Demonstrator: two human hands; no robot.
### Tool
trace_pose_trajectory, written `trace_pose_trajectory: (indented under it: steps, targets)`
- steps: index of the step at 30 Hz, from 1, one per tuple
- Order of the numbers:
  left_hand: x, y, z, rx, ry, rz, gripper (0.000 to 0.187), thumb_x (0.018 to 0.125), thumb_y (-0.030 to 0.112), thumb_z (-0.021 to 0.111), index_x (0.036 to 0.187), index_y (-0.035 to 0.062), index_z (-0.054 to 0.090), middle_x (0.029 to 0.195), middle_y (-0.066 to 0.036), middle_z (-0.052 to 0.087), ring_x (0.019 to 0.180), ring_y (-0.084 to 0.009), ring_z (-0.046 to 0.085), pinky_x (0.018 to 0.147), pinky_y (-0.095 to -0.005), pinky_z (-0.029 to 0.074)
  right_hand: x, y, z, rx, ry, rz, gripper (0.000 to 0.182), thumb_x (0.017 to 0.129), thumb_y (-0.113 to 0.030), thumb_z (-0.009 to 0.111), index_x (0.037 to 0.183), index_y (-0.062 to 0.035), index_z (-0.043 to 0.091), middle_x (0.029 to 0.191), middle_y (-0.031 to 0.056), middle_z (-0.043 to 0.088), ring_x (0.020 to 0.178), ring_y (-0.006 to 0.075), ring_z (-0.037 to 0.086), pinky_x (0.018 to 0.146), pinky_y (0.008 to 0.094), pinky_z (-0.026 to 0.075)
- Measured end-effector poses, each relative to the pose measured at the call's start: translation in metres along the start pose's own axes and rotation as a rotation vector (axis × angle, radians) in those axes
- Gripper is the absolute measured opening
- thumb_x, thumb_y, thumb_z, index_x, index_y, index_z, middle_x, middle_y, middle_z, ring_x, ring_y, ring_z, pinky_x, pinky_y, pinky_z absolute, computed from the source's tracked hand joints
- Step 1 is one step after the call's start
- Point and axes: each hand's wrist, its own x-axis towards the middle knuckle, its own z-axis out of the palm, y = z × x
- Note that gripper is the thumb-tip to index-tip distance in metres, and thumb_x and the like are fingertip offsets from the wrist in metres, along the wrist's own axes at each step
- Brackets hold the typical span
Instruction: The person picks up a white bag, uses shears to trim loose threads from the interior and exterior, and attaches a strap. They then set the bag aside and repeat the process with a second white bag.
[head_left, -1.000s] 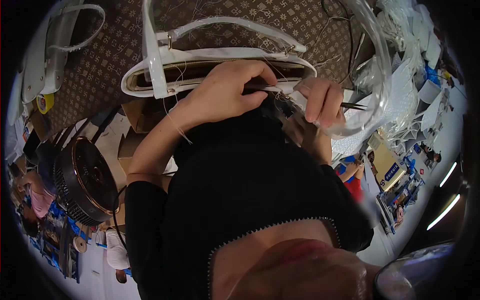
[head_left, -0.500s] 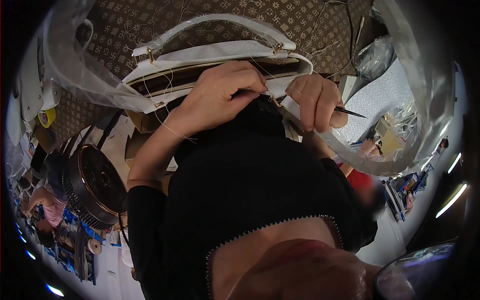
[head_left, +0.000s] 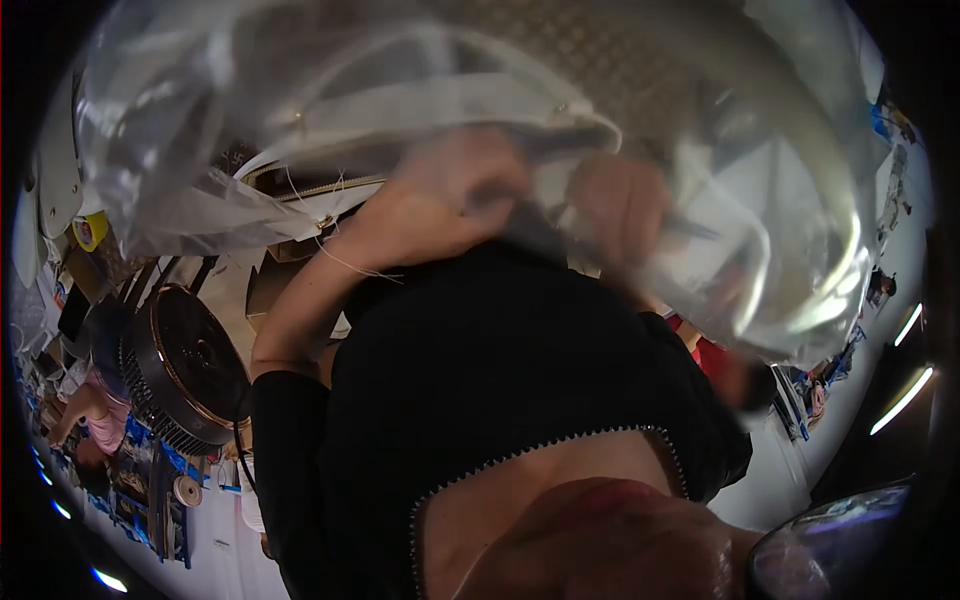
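A white handbag (head_left: 400,105) with a zipped opening and looped handles lies behind a sheet of clear plastic (head_left: 170,130), which blurs much of it. My left hand (head_left: 450,190) is at the bag's near edge, its fingers closed together; what they pinch is hidden. Loose white thread (head_left: 345,262) trails across my left wrist. To the right, my right hand (head_left: 620,205) is curled around a thin dark pointed tool (head_left: 692,228), dimly seen through the plastic, its tip pointing right.
A round black fan (head_left: 195,365) stands at the lower left, with yellow tape (head_left: 90,231) above it. A person in pink (head_left: 108,425) is at the far left. Part of a person in red (head_left: 712,365) shows at the right. Patterned brown cloth (head_left: 590,45) lies beyond the bag.
The clear plastic has shifted across the view and now covers the bag, both hands and the right side. My hands have stayed in nearly the same places.
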Motion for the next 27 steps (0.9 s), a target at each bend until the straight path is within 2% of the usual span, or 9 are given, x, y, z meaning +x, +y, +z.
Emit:
trace_pose_trajectory:
  steps: [2,6,7,11,14,17,20,24,27]
  targets:
    - [0.000,-0.009,0.004,-0.071,0.012,-0.024,0.012,0.074,0.016,0.059,0.075,0.0045,0.057,0.075,-0.011,0.055,0.072,-0.0326,0.054,0.066,-0.0399,0.045,0.002,0.005,0.000,0.029,-0.032,-0.029,0.027,0.088,-0.030,0.047,0.070,-0.0170,0.062,0.073,-0.0022,0.063,0.045,0.0100,0.044,0.042,0.0271,0.032]
    - [0.006,-0.009,0.010,-0.036,-0.211,-0.448,0.028,0.075,0.029,0.056,0.082,0.0011,0.060,0.080,-0.017,0.058,0.075,-0.0338,0.056,0.067,-0.0390,0.045,0.003,0.006,0.004,0.045,-0.105,-0.088,0.029,0.090,-0.029,0.046,0.070,-0.0164,0.063,0.074,-0.0012,0.063,0.048,0.0111,0.049,0.043,0.0274,0.035]
    - [0.009,-0.003,0.008,-0.112,-0.229,-0.582,0.033,0.076,0.031,0.055,0.085,0.0007,0.061,0.083,-0.018,0.059,0.077,-0.0340,0.057,0.067,-0.0388,0.045,-0.001,0.004,0.013,0.038,0.018,-0.069,0.029,0.090,-0.029,0.046,0.070,-0.0164,0.063,0.074,-0.0013,0.063,0.049,0.0111,0.049,0.043,0.0273,0.035]
    - [0.012,0.001,0.007,-0.044,-0.245,-0.625,0.032,0.076,0.031,0.056,0.088,0.0028,0.063,0.089,-0.018,0.061,0.083,-0.0329,0.058,0.069,-0.0379,0.045,-0.006,0.003,0.015,0.022,0.145,-0.029,0.027,0.089,-0.028,0.047,0.069,-0.0165,0.063,0.074,-0.0013,0.063,0.051,0.0110,0.049,0.044,0.0272,0.035]
    - [0.013,-0.002,0.006,-0.025,-0.261,-0.610,0.030,0.076,0.031,0.056,0.086,0.0035,0.063,0.090,-0.016,0.061,0.086,-0.0321,0.057,0.072,-0.0365,0.045,-0.006,-0.001,0.010,0.006,0.103,-0.007,0.025,0.087,-0.028,0.049,0.069,-0.0166,0.063,0.073,-0.0012,0.063,0.051,0.0109,0.047,0.045,0.0274,0.034]
    - [0.010,-0.005,-0.003,-0.061,-0.217,-0.276,0.027,0.077,0.028,0.055,0.089,0.0046,0.062,0.091,-0.014,0.060,0.086,-0.0320,0.056,0.076,-0.0361,0.044,-0.005,-0.002,0.006,-0.016,0.080,0.004,0.024,0.086,-0.027,0.051,0.068,-0.0166,0.063,0.073,-0.0010,0.063,0.051,0.0107,0.046,0.045,0.0276,0.033]
    - [0.005,0.010,-0.004,-0.029,-0.174,-0.302,0.025,0.077,0.024,0.057,0.094,0.0056,0.060,0.089,-0.014,0.060,0.085,-0.0311,0.056,0.075,-0.0375,0.044,-0.003,-0.004,0.001,-0.046,0.065,0.020,0.022,0.085,-0.026,0.053,0.068,-0.0167,0.063,0.073,-0.0008,0.063,0.051,0.0105,0.045,0.046,0.0278,0.032]
    - [0.000,0.006,0.012,0.476,-0.038,-0.124,0.023,0.077,0.020,0.059,0.097,0.0086,0.059,0.082,-0.009,0.062,0.077,-0.0274,0.059,0.065,-0.0363,0.046,0.001,-0.016,0.000,-0.147,-0.003,0.057,0.019,0.083,-0.025,0.056,0.067,-0.0166,0.062,0.072,-0.0005,0.064,0.052,0.0104,0.043,0.049,0.0272,0.031]
    - [0.012,-0.004,0.005,0.651,-0.045,-0.047,0.021,0.077,0.018,0.058,0.097,0.0105,0.060,0.079,-0.006,0.062,0.072,-0.0255,0.060,0.060,-0.0347,0.047,0.014,-0.020,0.012,-0.099,0.414,0.117,0.011,0.080,-0.017,0.056,0.071,-0.0137,0.060,0.080,0.0043,0.062,0.054,0.0099,0.045,0.053,0.0234,0.033]
